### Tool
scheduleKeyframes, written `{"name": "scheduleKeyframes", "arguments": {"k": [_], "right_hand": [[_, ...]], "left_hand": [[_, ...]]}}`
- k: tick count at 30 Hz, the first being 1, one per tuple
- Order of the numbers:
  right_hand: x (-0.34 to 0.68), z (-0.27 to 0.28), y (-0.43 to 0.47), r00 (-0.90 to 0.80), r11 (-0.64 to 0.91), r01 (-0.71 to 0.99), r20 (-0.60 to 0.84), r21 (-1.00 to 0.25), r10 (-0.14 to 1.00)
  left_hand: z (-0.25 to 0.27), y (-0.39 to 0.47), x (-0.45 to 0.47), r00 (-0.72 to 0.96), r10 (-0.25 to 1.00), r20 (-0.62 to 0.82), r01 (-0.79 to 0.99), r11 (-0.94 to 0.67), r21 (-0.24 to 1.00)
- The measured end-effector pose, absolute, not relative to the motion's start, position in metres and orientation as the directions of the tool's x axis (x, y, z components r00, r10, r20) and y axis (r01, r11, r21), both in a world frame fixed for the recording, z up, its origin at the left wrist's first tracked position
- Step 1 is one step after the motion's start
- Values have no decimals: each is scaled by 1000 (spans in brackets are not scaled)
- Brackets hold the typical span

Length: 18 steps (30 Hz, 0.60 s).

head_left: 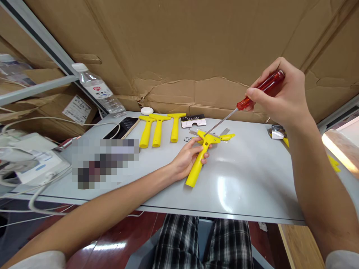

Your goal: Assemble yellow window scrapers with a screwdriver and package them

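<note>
My left hand (190,158) is closed around a yellow scraper handle (197,165), just below its wide T-shaped head. My right hand (283,91) grips a screwdriver (262,89) with a clear red handle. The screwdriver's thin shaft slants down to the left, and its tip meets the scraper's head; whether it sits in a screw is too small to tell. Behind that head lie metal blades (225,131), another yellow piece (227,137) and several tiny dark screws or nuts (187,139).
Three yellow scraper handles (157,130) lie at the back beside a black-and-white blade box (193,120) and a white round object (147,111). A phone (122,128), cables (36,198) and a bottle (99,89) occupy the left. Cardboard (196,48) walls off the back.
</note>
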State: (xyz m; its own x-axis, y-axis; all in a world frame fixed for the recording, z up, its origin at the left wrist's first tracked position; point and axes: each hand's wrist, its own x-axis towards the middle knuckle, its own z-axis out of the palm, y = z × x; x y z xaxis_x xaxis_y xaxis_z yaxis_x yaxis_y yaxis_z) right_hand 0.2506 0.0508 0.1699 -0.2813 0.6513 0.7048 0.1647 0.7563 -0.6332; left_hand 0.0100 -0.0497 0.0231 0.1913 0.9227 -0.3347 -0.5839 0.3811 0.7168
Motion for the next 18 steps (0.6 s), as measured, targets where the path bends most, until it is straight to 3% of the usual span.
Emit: {"name": "scheduleKeyframes", "arguments": {"k": [11, 18], "right_hand": [[248, 171, 45, -320, 773, 220, 704, -595, 634], [250, 176, 39, -372, 847, 223, 762, -482, 531]], "left_hand": [[21, -49, 10, 190, 920, -341, -586, 386, 712], [25, -51, 10, 181, 923, -340, -575, 380, 725]]}}
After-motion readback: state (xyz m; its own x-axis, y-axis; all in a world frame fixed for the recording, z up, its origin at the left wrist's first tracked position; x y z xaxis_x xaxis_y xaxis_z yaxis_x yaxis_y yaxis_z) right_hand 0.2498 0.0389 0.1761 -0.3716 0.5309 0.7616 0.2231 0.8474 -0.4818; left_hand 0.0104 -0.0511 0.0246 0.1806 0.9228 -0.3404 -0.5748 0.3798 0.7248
